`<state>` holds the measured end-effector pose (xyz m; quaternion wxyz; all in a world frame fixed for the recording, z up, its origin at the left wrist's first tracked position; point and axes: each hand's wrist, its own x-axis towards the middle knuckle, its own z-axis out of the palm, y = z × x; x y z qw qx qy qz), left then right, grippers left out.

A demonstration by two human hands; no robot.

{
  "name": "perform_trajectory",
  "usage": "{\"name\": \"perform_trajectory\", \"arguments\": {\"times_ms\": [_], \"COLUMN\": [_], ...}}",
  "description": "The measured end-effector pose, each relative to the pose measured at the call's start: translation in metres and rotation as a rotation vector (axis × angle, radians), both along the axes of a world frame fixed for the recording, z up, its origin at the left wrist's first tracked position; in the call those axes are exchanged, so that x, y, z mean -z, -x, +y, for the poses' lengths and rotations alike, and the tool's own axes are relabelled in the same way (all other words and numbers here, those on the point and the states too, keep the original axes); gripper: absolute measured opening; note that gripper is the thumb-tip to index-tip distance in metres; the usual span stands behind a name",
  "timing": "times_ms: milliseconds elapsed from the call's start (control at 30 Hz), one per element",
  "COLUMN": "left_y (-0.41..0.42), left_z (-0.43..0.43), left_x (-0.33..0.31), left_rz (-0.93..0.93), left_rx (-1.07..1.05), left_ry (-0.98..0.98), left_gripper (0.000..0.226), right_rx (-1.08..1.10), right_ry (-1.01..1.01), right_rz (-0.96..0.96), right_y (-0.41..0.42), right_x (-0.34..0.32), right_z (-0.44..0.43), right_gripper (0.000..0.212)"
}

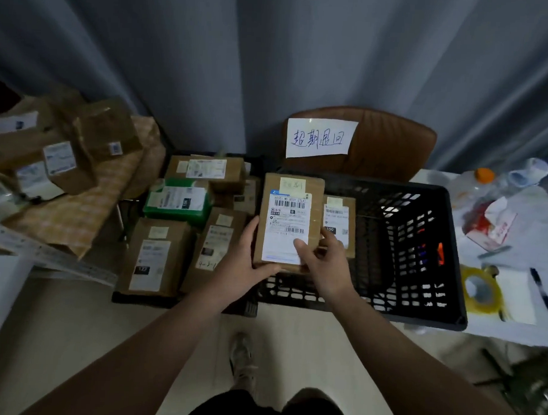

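Dim room, big grey-blue curtain (271, 67) at the back
Its folds run the whole width, a brown padded chair (393, 143) with a handwritten paper sign (320, 138) stands before it, pale floor (76, 324) below, white counter (510, 333) on the right.

- left hand (244, 262) and right hand (325, 265) are gripping a labelled cardboard parcel (289, 220) by its near end
- the parcel is hanging above the black crate (424, 312), where another parcel (339, 223) is lying

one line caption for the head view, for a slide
Left hand and right hand hold a labelled cardboard parcel at the left edge of a black plastic crate containing another parcel.
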<state>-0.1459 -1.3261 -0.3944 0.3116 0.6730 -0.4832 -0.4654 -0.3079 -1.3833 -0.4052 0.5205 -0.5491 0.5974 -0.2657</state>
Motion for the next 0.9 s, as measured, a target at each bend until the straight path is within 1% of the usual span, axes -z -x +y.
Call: {"name": "perform_trajectory", "arguments": {"times_ms": [67, 133, 167, 267, 367, 467, 567, 633, 700, 767, 833, 900], "left_y": [0.002, 0.006, 0.008, 0.014, 0.022, 0.029, 0.037, 0.042, 0.046, 0.050, 0.051, 0.049], "left_z": [-0.029, -0.053, -0.064, -0.092, -0.114, -0.129, -0.144, -0.152, -0.157, -0.160, -0.163, -0.164], "left_x": [0.009, 0.020, 0.027, 0.052, 0.080, 0.108, 0.126, 0.136, 0.144, 0.150, 0.154, 0.158], "left_rz": [-0.189, -0.375, -0.428, -0.512, -0.568, -0.605, -0.688, -0.718, -0.756, -0.844, -0.942, -1.070], "left_rx": [0.105, 0.178, 0.200, 0.244, 0.269, 0.283, 0.294, 0.311, 0.334, 0.371, 0.388, 0.396], "left_ry": [0.013, 0.020, 0.011, -0.038, -0.102, -0.167, -0.231, -0.265, -0.274, -0.280, -0.281, -0.207], "left_gripper": [0.097, 0.090, 0.085, 0.070, 0.068, 0.072, 0.076, 0.081, 0.083, 0.079, 0.077, 0.078], "right_rx": [0.005, -0.019, -0.030, -0.068, -0.130, -0.197, -0.251, -0.257, -0.242, -0.229, -0.252, -0.295], "right_ry": [-0.022, -0.062, -0.087, -0.155, -0.205, -0.246, -0.256, -0.254, -0.233, -0.198, -0.163, -0.130], "right_rz": [0.072, 0.085, 0.101, 0.186, 0.252, 0.261, 0.295, 0.310, 0.292, 0.273, 0.281, 0.310], "right_y": [0.001, 0.002, 0.003, 0.005, 0.009, 0.013, 0.016, 0.019, 0.022, 0.024, 0.024, 0.027], "right_x": [0.011, 0.021, 0.028, 0.051, 0.075, 0.095, 0.113, 0.123, 0.133, 0.142, 0.149, 0.154], "right_z": [-0.024, -0.046, -0.057, -0.091, -0.117, -0.139, -0.158, -0.167, -0.172, -0.173, -0.175, -0.180], "right_gripper": [0.061, 0.046, 0.040, 0.032, 0.027, 0.032, 0.035, 0.038, 0.048, 0.056, 0.055, 0.053]}}
